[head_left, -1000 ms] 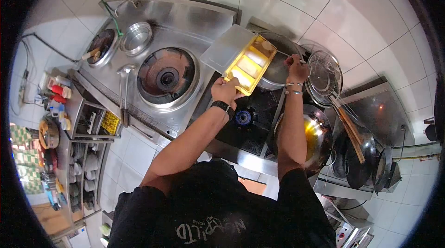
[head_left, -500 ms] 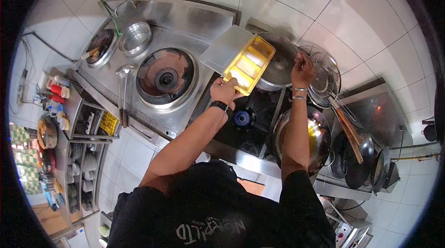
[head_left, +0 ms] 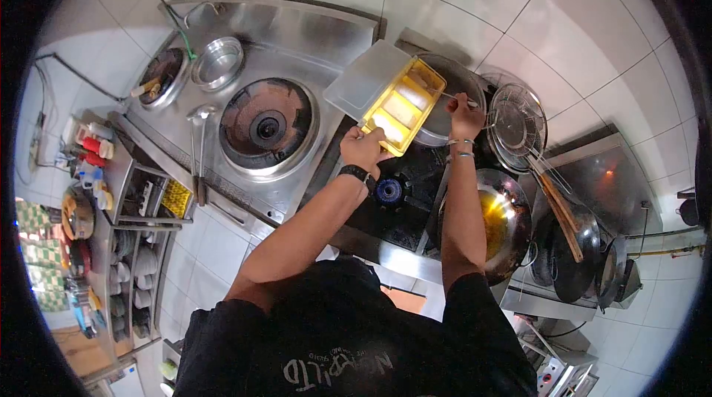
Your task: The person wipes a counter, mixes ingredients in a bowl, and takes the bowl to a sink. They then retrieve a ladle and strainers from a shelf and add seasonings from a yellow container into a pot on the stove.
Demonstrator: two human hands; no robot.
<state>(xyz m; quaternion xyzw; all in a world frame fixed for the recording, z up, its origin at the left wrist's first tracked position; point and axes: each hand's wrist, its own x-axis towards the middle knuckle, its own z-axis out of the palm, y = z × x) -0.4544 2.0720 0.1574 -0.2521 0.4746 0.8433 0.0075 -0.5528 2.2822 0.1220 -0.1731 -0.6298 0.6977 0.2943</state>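
My left hand is closed on the near end of a yellow seasoning box, which has several compartments with pale contents. Its clear lid hangs open to the left. My right hand pinches the thin handle of a small spoon, whose tip reaches into the box's far compartment. The spoon's bowl cannot be made out. Behind the box and my right hand stands a large metal pot, partly hidden. Beneath my right forearm sits a wok with yellowish liquid.
A black gas burner lies below the box. To the left are a big round wok burner, a ladle and metal bowls. Wire strainers with wooden handles and dark pans stand at the right.
My right hand has moved left and slightly down, bringing the spoon into the box. The yellow box has shifted slightly right in my left hand.
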